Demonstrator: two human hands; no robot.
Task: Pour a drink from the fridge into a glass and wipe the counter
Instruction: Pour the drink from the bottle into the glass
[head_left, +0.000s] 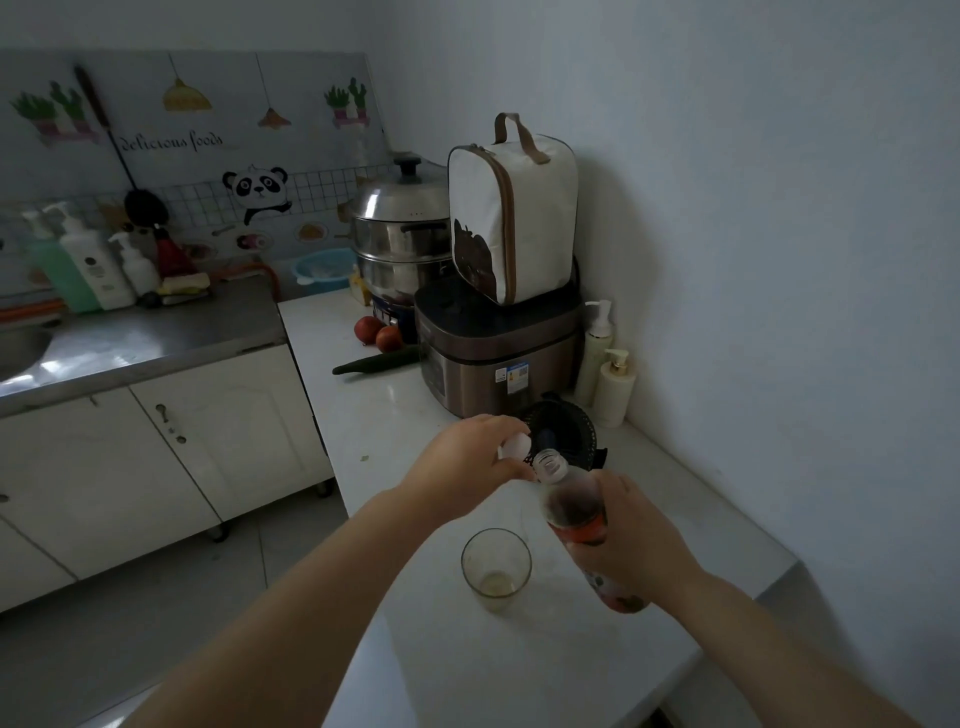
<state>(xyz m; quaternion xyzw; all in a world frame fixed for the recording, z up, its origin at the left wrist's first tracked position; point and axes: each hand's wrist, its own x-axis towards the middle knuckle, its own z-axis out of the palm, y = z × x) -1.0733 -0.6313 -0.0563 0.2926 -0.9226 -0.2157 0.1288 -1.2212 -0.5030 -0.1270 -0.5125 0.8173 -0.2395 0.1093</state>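
Plastic bottle (571, 510), probably light and squeezable, is gripped mid-body by the right hand (631, 540); the left hand (462, 457) pinches its cap (517, 446); the glass (496, 569) looks fragile.

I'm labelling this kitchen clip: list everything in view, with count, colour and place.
glass: 1, clear, on white counter
bottle: 1, dark drink, red label, uncapped, right of glass
cap: 1, white, beyond glass
rice cooker: 1, brown, against wall
lunch bag: 1, white, atop rice cooker
steamer: 1, steel, behind rice cooker
round fruits: 2, red, beside steamer
cucumber: 1, green, left of rice cooker
pump bottles: 2, cream, right of rice cooker
left grip: 1, pinches cap
right grip: 1, holds bottle
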